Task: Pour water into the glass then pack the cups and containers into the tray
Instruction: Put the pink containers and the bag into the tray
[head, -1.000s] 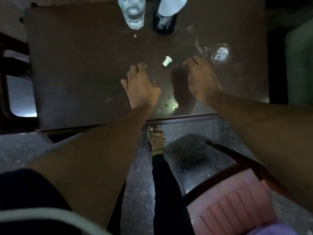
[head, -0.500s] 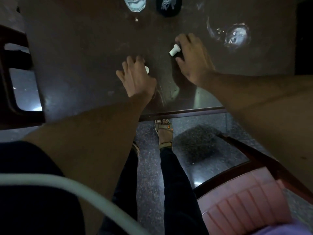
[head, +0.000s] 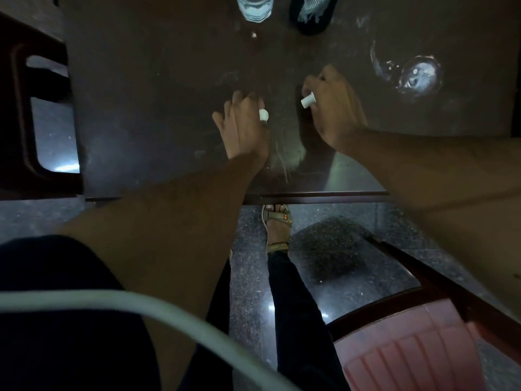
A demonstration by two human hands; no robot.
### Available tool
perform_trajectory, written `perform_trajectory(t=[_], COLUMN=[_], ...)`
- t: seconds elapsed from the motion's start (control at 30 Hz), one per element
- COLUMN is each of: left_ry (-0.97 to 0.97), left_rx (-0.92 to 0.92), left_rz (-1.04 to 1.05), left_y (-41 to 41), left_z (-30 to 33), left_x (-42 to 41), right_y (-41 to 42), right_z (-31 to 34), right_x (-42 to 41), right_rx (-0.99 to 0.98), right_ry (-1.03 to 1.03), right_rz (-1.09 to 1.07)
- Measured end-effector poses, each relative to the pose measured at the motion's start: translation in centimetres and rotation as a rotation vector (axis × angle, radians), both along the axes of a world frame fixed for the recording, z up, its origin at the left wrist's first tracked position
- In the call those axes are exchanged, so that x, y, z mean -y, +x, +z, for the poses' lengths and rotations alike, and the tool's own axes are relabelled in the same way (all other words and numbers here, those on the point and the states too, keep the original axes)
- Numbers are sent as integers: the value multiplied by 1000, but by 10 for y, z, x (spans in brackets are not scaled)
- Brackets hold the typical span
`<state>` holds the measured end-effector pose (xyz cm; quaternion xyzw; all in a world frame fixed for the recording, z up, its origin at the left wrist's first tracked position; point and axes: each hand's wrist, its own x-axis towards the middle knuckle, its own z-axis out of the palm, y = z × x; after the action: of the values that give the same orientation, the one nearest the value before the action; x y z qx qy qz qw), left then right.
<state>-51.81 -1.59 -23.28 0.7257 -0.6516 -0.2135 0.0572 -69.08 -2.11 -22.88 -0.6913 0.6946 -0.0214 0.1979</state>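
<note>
A clear glass (head: 414, 76) stands on the dark table (head: 158, 88) at the right, seen from above. At the far edge are the base of a clear water bottle (head: 255, 8) and a dark bottle (head: 313, 15), both cut off by the frame. My right hand (head: 338, 114) is closed on a small white cylindrical cap (head: 308, 100), left of the glass. My left hand (head: 242, 125) hovers mid-table with its fingers together, pinching a small white round cap (head: 264, 115) at its thumb side. No tray is in view.
A tiny pale speck (head: 253, 34) lies near the bottles. The table's front edge (head: 310, 197) runs just below my wrists. A dark wooden chair (head: 25, 114) stands left and a pink plastic chair (head: 408, 348) lower right. My sandalled foot (head: 277, 221) rests on the polished floor.
My right hand moved left to the white cylindrical cap and closed on it. My left hand curled its fingers, and a round white cap now shows at its thumb. The view tilted down.
</note>
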Motion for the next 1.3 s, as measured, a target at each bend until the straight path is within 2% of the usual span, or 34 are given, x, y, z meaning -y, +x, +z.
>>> perform_trajectory(t=[0.3,0.6,0.83,1.1,1.3], left_ry=[-28,-135,-293,-474,-436], left_rx=[-252,-246,-202,-82,10], left_rz=[45,237,448,648,824], left_y=[31,121,263,425,503], left_z=[15,56,102,137,134], left_x=[6,36,54,31,-5], right_y=[32,117,258,449,548], right_z=[19,58,98,146,156], right_x=[17,57,103,121,125], right_rx=[-25,-30,29,105,135], right_ry=[-22,-93,-134,-228,-268], right_rz=[85,263,463,703,800])
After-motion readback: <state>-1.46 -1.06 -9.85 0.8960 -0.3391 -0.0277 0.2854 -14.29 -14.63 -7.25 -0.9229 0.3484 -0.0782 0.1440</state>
